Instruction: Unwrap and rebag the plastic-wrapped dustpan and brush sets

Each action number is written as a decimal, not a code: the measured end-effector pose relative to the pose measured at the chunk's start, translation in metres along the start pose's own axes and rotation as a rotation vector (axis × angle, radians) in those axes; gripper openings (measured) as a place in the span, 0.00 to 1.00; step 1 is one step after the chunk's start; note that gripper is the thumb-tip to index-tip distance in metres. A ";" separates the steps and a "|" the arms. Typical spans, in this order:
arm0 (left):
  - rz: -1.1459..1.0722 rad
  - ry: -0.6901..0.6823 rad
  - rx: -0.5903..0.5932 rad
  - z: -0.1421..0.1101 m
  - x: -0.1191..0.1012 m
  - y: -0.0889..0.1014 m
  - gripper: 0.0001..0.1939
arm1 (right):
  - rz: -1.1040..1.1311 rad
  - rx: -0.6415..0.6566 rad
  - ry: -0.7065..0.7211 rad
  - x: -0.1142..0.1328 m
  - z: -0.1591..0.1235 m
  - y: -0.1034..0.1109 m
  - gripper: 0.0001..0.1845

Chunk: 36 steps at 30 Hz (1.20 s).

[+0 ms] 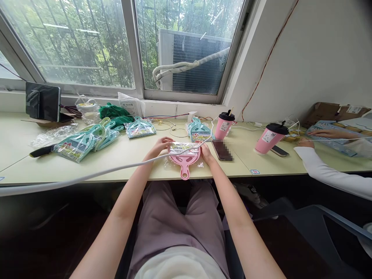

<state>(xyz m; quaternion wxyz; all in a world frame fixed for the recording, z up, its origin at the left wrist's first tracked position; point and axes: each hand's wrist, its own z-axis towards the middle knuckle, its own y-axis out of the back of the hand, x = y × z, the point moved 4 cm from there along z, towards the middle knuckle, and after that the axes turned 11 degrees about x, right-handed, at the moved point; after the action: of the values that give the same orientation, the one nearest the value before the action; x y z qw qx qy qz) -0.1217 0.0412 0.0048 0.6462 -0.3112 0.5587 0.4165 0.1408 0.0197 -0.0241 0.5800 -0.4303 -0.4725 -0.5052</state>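
Note:
A pink plastic dustpan (185, 161) in a clear bag lies on the pale desk (122, 159) right in front of me, handle toward me. My left hand (161, 145) curls its fingers on the bag's upper left corner. My right hand (205, 152) pinches the bag's upper right edge. A white cable (95, 173) crosses over my left forearm and the dustpan.
Teal bagged dustpan sets (81, 142) lie at the left, with another pile (198, 130) behind. A phone (222, 150) and two pink cups (224, 124) (270, 138) stand to the right. Another person's white sleeve (328, 174) and hands reach in at far right. A tablet (43, 101) leans near the window.

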 end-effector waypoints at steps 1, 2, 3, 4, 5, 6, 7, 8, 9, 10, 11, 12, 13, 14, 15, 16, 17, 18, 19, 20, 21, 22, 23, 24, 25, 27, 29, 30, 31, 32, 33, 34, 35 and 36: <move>-0.019 0.007 -0.011 0.000 0.000 0.000 0.19 | 0.021 0.007 -0.010 0.000 -0.001 -0.001 0.25; -0.045 0.010 -0.015 0.000 0.001 0.001 0.19 | 0.044 0.012 -0.022 0.000 -0.001 -0.001 0.24; -0.074 0.009 -0.011 0.001 0.001 0.001 0.20 | 0.060 0.009 -0.029 0.000 -0.002 -0.001 0.24; -0.104 0.005 -0.003 0.001 0.002 0.001 0.21 | 0.070 0.003 -0.033 0.000 -0.002 -0.001 0.24; -0.130 -0.002 0.010 0.001 0.003 0.001 0.22 | 0.078 -0.003 -0.035 -0.001 -0.002 0.000 0.24; -0.155 -0.010 0.027 0.002 0.004 0.001 0.23 | 0.085 -0.010 -0.037 -0.002 -0.001 0.000 0.23; -0.178 -0.020 0.041 0.002 0.005 0.002 0.24 | 0.091 -0.015 -0.039 -0.003 -0.001 0.001 0.23; -0.198 -0.027 0.056 0.003 0.006 0.002 0.24 | 0.096 -0.016 -0.042 -0.003 -0.001 0.001 0.22; -0.215 -0.034 0.069 0.004 0.007 0.003 0.25 | 0.103 -0.013 -0.047 -0.004 -0.001 0.002 0.22; -0.228 -0.038 0.079 0.004 0.008 0.004 0.25 | 0.114 -0.010 -0.051 -0.004 -0.001 0.002 0.21; -0.239 -0.040 0.087 0.005 0.009 0.004 0.25 | 0.127 -0.005 -0.053 -0.004 -0.001 0.002 0.21; -0.246 -0.041 0.094 0.005 0.009 0.004 0.24 | 0.141 -0.001 -0.053 -0.004 -0.002 0.002 0.20; -0.252 -0.042 0.101 0.005 0.010 0.004 0.24 | 0.154 0.001 -0.052 -0.004 -0.002 0.002 0.19; -0.257 -0.042 0.107 0.005 0.010 0.004 0.24 | 0.166 0.000 -0.050 -0.004 -0.002 0.002 0.18; -0.263 -0.043 0.111 0.005 0.010 0.004 0.24 | 0.173 -0.004 -0.048 -0.003 -0.002 0.002 0.18; -0.268 -0.043 0.112 0.005 0.010 0.004 0.23 | 0.179 -0.006 -0.045 -0.003 -0.002 0.002 0.17; -0.272 -0.043 0.112 0.005 0.010 0.004 0.23 | 0.184 -0.007 -0.040 -0.002 -0.002 0.002 0.17; -0.273 -0.041 0.111 0.005 0.010 0.004 0.22 | 0.188 -0.004 -0.034 -0.001 -0.002 0.001 0.17; -0.273 -0.038 0.109 0.005 0.009 0.004 0.22 | 0.192 0.001 -0.025 -0.001 -0.001 0.001 0.18; -0.270 -0.035 0.105 0.005 0.009 0.004 0.22 | 0.194 0.008 -0.015 0.000 -0.001 0.000 0.19; -0.262 -0.030 0.098 0.005 0.008 0.004 0.22 | 0.193 0.017 -0.004 0.000 -0.001 0.000 0.20; -0.244 -0.019 0.087 0.004 0.008 0.003 0.23 | 0.186 0.027 0.005 0.000 -0.001 -0.001 0.21; -0.214 0.000 0.074 0.004 0.008 0.002 0.24 | 0.173 0.035 0.014 -0.001 -0.001 -0.001 0.22; -0.172 0.030 0.066 0.003 0.008 0.001 0.25 | 0.154 0.041 0.021 -0.001 -0.001 -0.001 0.23; -0.120 0.064 0.068 0.002 0.009 0.000 0.26 | 0.133 0.043 0.023 -0.002 -0.001 -0.001 0.25; -0.016 0.125 0.100 0.001 0.011 -0.004 0.27 | 0.094 0.032 0.018 -0.004 -0.001 0.000 0.26; 0.053 0.142 0.146 0.000 0.012 -0.007 0.28 | 0.073 0.015 0.013 -0.005 -0.001 0.001 0.26; 0.071 0.134 0.162 0.000 0.012 -0.008 0.27 | 0.066 0.010 0.013 -0.006 -0.001 0.002 0.26; 0.081 0.124 0.170 0.000 0.011 -0.008 0.26 | 0.062 0.010 0.016 -0.006 -0.001 0.002 0.26; 0.085 0.115 0.173 -0.001 0.011 -0.009 0.26 | 0.059 0.013 0.019 -0.005 -0.001 0.001 0.26; 0.087 0.109 0.172 -0.001 0.009 -0.009 0.26 | 0.055 0.017 0.020 -0.005 -0.001 0.001 0.27; 0.086 0.107 0.165 -0.001 0.008 -0.009 0.26 | 0.050 0.022 0.018 -0.005 -0.001 0.001 0.27; 0.087 0.108 0.155 -0.002 0.007 -0.009 0.26 | 0.045 0.023 0.015 -0.005 -0.002 0.001 0.28; 0.092 0.112 0.146 -0.003 0.005 -0.010 0.26 | 0.040 0.025 0.009 -0.005 -0.002 0.000 0.28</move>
<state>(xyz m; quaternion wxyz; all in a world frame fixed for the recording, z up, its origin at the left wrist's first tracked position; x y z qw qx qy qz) -0.1143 0.0357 -0.0015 0.6152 -0.2602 0.6363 0.3859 0.1414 0.0185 -0.0291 0.5975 -0.4302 -0.4672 -0.4895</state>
